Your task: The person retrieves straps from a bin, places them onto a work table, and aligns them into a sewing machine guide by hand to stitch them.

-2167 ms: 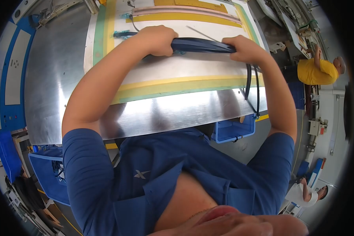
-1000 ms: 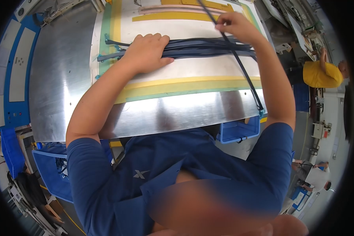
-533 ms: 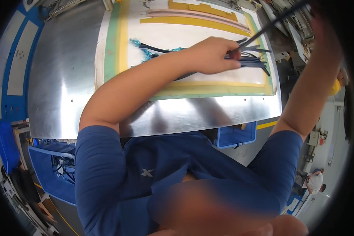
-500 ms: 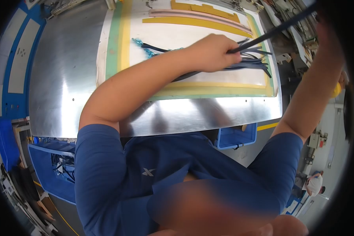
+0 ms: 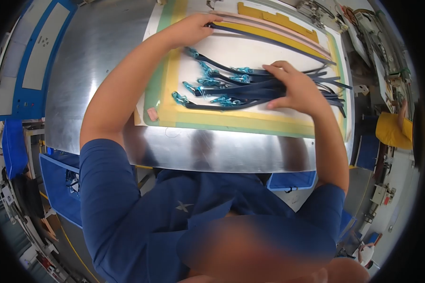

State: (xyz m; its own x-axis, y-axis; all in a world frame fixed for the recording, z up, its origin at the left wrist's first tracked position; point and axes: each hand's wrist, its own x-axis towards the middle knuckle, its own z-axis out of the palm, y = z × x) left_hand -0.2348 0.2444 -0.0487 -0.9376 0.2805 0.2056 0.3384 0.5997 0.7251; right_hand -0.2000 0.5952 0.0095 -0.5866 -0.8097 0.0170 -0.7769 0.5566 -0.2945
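Observation:
A long dark flat strip [image 5: 269, 42] stretches along the front of a yellow bar [image 5: 255, 31]. My left hand [image 5: 193, 30] is closed on the strip's left end, thumb and fingers pinched together. Nearer to me lies a bundle of similar dark strips [image 5: 250, 89], several with crumpled clear-teal wrapping [image 5: 179, 98] at their left ends. Over the right part of this bundle is my right hand [image 5: 293, 87], its thumb and fingers spread apart. Whether its fingertips touch the strips I cannot tell.
The white work sheet [image 5: 174, 70] has yellow and green taped borders and lies on a metal table [image 5: 231, 151]. Behind the bar are a pinkish rail [image 5: 288, 35] and a notched yellow piece [image 5: 278, 21]. Blue bins [image 5: 61, 188] stand below. Someone in yellow [image 5: 394, 129] is at the right.
My left hand has moved left, from the bundle's right part to the far strip's end. My right hand has come down from the upper right to the bundle. The raised strip now lies along the bar.

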